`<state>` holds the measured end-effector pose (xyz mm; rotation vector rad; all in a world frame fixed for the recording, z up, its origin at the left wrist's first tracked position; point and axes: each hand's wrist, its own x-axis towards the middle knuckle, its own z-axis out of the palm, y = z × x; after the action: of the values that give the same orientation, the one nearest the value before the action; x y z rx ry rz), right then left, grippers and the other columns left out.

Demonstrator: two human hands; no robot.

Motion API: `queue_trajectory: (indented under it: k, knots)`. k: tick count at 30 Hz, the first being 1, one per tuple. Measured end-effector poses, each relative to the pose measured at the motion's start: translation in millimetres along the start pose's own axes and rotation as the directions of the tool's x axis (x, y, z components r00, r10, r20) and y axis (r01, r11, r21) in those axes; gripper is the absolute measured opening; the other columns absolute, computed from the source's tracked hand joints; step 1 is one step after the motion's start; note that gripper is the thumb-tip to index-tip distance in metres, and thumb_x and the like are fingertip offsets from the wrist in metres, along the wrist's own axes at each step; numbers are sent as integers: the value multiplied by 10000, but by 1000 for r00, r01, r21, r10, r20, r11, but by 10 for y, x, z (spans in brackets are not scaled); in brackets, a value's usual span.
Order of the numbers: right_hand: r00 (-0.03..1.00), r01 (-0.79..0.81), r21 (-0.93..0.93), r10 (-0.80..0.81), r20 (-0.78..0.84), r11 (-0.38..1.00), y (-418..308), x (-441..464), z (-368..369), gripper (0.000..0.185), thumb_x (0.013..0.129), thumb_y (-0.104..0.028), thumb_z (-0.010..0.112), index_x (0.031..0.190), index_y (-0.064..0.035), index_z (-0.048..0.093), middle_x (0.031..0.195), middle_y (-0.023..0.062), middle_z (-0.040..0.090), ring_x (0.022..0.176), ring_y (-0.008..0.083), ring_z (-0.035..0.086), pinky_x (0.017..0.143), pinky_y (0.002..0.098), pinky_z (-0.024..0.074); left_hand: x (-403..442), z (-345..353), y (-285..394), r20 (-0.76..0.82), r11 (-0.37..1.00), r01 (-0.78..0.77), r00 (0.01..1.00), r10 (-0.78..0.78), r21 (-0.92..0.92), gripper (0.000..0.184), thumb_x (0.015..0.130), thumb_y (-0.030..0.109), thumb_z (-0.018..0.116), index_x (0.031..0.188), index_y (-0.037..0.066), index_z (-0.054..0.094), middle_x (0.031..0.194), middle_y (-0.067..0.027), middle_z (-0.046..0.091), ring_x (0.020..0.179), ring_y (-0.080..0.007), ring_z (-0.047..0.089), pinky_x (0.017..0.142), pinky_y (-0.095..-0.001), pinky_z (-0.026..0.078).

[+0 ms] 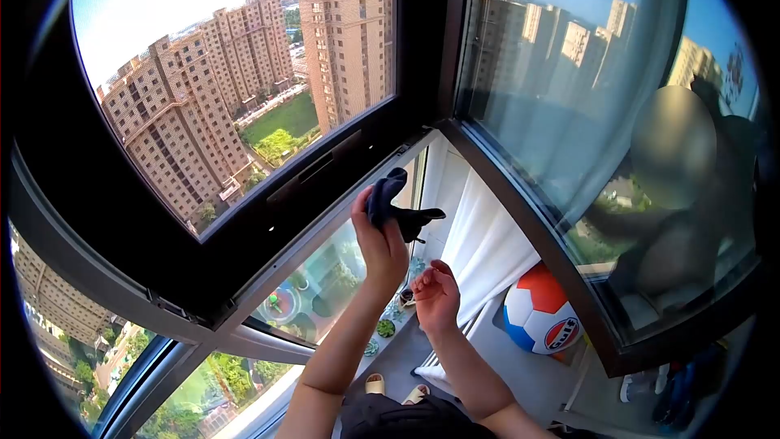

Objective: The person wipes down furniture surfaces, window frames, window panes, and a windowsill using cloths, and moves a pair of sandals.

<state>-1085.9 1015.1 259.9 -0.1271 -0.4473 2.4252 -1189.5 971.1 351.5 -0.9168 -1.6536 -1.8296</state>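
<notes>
Limp, dark navy fabric cloth (388, 202) raised near black window frame (244, 264) — bunched between thumb and fingers of left hand (380, 245). Likely light, soft, not fragile; best gripped by gathered middle, ends flopping. Right hand (437, 301) apart — bare, fingers loosely curled.

We look from head, forward and steeply down: left hand (380, 244) and right hand (439, 301) near, mid-view; window frame (162, 252) close at left, open sash (532, 232) at right, floor (528, 374) farther below, towers (345, 49) far off.
</notes>
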Motion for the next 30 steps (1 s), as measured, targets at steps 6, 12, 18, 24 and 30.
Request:
queue_trajectory:
  k: [6,12,18,24,30]
  knots:
    - [935,293,-123,-311,-170,948,-651,-125,-153,160,842,-85,481,968,-43,570,680,44,554,635,141,497,637,294,395,-276,1504,212,169,891,119,984,-49,-438,559,836,-2,383,1376,4,237,1353,-242,326,1252,-354,338,1047,-394,255]
    - [917,334,-204,-367,-157,920,-799,-72,-298,149,848,-101,473,948,-94,584,674,19,532,631,136,481,631,291,388,244,1640,-130,184,875,193,975,-121,-445,579,816,4,330,1384,-31,222,1462,-244,195,1357,-377,202,1105,-376,162]
    - [905,316,-241,-368,-215,918,-663,-83,-248,150,840,-96,469,942,-100,580,657,19,517,621,139,471,627,289,375,601,1700,-646,148,906,66,989,-4,-419,581,798,14,306,1374,-51,261,1448,-218,262,1355,-344,230,1109,-361,160]
    - [899,318,-252,-375,-228,914,-538,-132,-248,154,836,-105,471,954,-95,570,648,19,508,617,131,467,616,287,370,123,1498,-269,197,920,-87,965,173,-382,644,689,7,355,1331,-37,322,1399,-254,317,1324,-443,237,1099,-450,182]
    - [870,372,-236,-426,-249,898,-501,-279,-273,197,814,-69,469,983,-64,569,665,39,504,625,149,462,640,295,386,505,1551,-584,210,942,-14,974,89,-335,632,736,6,360,1357,-56,265,1413,-259,287,1329,-419,241,1102,-423,179]
